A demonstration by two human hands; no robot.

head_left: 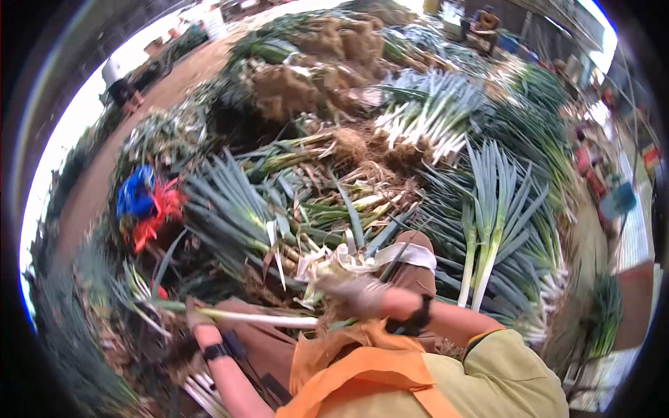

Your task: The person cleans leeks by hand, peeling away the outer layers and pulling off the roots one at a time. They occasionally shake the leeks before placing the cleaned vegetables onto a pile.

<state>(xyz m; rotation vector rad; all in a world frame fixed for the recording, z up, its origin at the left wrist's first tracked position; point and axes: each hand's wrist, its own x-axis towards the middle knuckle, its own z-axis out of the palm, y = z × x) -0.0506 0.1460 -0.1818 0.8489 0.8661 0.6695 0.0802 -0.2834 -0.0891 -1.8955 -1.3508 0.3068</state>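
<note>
My left hand [198, 318] is closed around the green upper stem of a leek [279, 321], which lies crosswise over my lap with its white end pointing right. My right hand [354, 295], in what looks like a pale glove, is close above that white end. Motion smears its fingers, so their grip cannot be made out. Peeled leaves and trimmings [327, 265] lie heaped just beyond my right hand. Two clean leeks [484, 244] with bright white stems rest on the pile at my right.
Leek bundles [439, 115] and brown sacking [293, 90] rise ahead. Blue and red plastic bags [139, 191] sit at the left. A dirt path [97, 167] runs along the left side, where another person [122, 87] is partly visible. Further right is a teal container [617, 200].
</note>
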